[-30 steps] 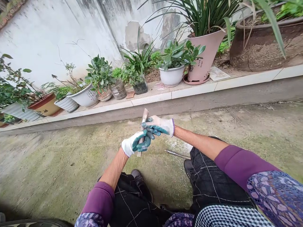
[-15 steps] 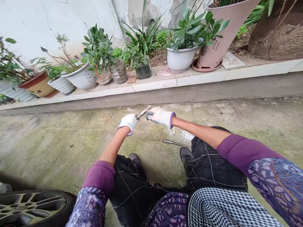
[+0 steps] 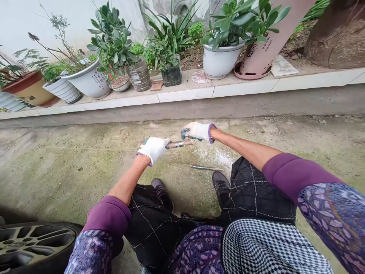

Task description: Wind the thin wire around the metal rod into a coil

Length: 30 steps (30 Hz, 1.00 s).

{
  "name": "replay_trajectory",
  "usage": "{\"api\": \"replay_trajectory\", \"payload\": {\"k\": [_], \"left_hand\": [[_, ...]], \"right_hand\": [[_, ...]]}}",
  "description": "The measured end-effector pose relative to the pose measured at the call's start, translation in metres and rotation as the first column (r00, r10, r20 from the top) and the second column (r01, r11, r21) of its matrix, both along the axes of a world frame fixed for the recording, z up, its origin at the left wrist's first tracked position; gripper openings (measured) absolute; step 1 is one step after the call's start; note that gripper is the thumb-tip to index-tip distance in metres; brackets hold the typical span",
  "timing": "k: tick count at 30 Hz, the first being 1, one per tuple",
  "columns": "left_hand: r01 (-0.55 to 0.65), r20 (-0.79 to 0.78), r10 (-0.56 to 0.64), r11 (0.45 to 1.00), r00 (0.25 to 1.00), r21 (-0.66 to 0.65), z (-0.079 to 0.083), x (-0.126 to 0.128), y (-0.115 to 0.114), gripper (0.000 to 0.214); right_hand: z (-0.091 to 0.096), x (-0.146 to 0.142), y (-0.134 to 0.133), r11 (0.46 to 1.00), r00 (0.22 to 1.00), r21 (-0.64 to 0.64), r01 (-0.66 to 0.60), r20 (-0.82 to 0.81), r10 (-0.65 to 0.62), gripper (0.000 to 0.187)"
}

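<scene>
Tipped from its slant to nearly level, the rod (image 3: 180,144) sits gripped in my left hand (image 3: 155,148), its end exposed near my curled right hand (image 3: 197,131), whose contents I can't tell.

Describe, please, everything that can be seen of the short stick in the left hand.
The short stick looks slim, straight and brownish, with a silvery-white patch partway along; its material is unclear. The gloved left hand grips one end and hides it. The visible part lies nearly sideways in the view, above the concrete ground, its free end near the gloved right hand; whether they touch is unclear.
</scene>
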<state>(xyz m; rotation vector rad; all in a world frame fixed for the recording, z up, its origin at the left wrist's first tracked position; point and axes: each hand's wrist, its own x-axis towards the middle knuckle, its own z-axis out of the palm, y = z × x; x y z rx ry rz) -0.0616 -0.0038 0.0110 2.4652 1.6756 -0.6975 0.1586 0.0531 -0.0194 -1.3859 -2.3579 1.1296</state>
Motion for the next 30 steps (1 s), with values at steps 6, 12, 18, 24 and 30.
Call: {"api": "replay_trajectory", "payload": {"k": [6, 12, 18, 24, 30], "left_hand": [[-0.120, -0.058, 0.117, 0.992, 0.991, -0.042, -0.018, 0.001, -0.002, 0.014], [0.012, 0.020, -0.010, 0.993, 1.000, -0.121, -0.044, 0.029, -0.022, 0.017], [-0.010, 0.161, 0.028, 0.994, 0.987, -0.108, -0.014, 0.021, -0.030, 0.019], [-0.277, 0.616, 0.191, 0.960, 0.764, 0.046, 0.012, 0.000, -0.023, 0.036], [-0.333, 0.235, 0.289, 0.927, 0.928, 0.175, 0.005, -0.014, 0.000, 0.031]], "right_hand": [[-0.001, 0.002, -0.004, 0.999, 0.998, 0.044, -0.020, 0.056, 0.018, 0.011], [-0.005, -0.010, -0.020, 0.997, 0.999, -0.081, -0.015, -0.042, 0.011, 0.009], [-0.011, 0.004, -0.008, 0.985, 0.995, -0.159, 0.071, -0.061, -0.082, 0.011], [-0.009, 0.001, -0.018, 0.998, 1.000, 0.060, -0.008, 0.026, 0.007, 0.014], [0.021, -0.015, -0.074, 0.942, 0.969, 0.225, -0.247, 0.042, 0.244, 0.023]]}}
